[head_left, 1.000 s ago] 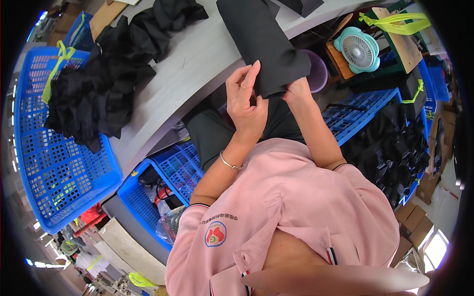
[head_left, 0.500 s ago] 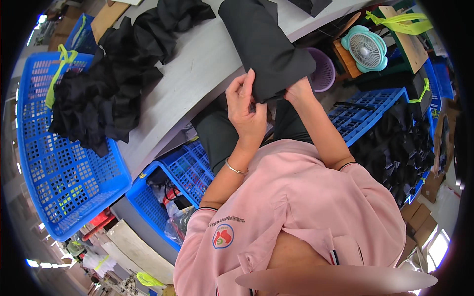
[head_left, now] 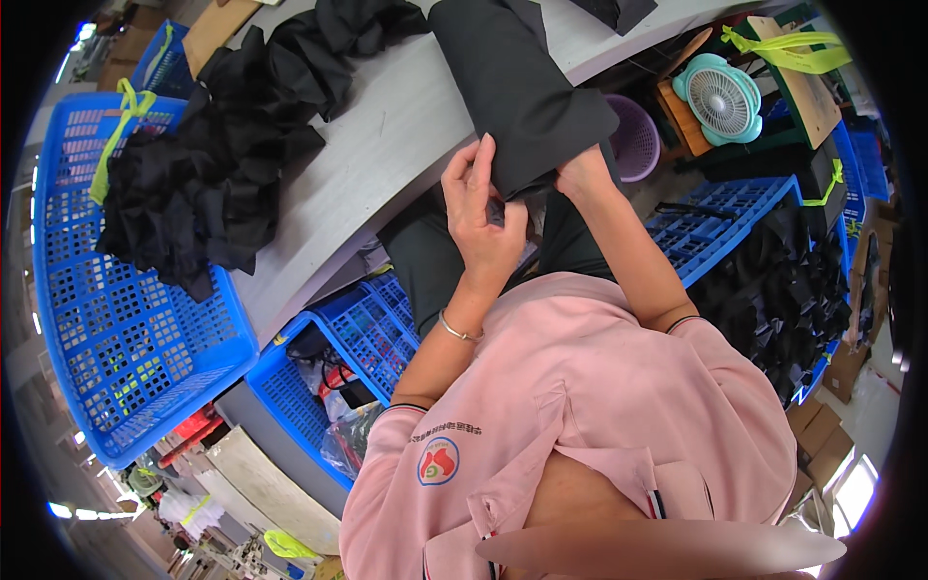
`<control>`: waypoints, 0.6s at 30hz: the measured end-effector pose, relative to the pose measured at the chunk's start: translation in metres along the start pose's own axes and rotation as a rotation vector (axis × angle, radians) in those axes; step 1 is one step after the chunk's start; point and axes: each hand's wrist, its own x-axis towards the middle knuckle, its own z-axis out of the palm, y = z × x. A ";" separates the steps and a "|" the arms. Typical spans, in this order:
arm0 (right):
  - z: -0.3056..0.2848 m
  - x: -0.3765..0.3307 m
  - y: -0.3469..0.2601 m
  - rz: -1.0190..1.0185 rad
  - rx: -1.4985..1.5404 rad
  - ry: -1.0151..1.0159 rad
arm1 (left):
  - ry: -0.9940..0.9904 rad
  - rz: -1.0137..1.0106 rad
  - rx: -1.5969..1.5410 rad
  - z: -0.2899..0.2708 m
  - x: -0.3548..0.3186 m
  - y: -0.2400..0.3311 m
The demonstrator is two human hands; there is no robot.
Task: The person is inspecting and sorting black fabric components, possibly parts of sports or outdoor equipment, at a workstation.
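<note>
A long piece of black fabric point(head_left: 522, 87) lies over the table edge, its near end folded and hanging toward my lap. My left hand point(head_left: 483, 217) is at the fabric's left lower edge. Its thumb and lower fingers pinch the cloth, while the upper fingers point up along the side. My right hand point(head_left: 583, 174) grips the right lower edge from below. Cloth covers most of the right fingers. A crumpled heap of black fabric pieces point(head_left: 208, 184) spreads from the table into the basket at the left.
The grey table point(head_left: 387, 130) runs diagonally. A blue basket point(head_left: 126, 319) stands left; another blue basket point(head_left: 290, 396) holds bags below. At right are a purple bin point(head_left: 633, 145), a teal fan point(head_left: 720, 97) and a blue crate point(head_left: 720, 227) beside piled black cloth point(head_left: 773, 300).
Very little differs. The fabric's near end and my left fingers have shifted slightly, and the view has moved a touch. Both hands keep to the same edges.
</note>
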 end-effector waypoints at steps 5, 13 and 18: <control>0.003 0.000 0.010 -0.292 -0.308 -0.046 | 0.014 0.012 -0.013 -0.005 -0.003 -0.004; -0.005 0.013 0.015 -0.638 -1.042 -0.206 | -0.019 -0.099 0.046 -0.012 -0.004 -0.020; 0.005 0.016 0.014 -0.849 -0.933 -0.234 | 0.002 -0.139 -0.014 -0.005 -0.007 -0.027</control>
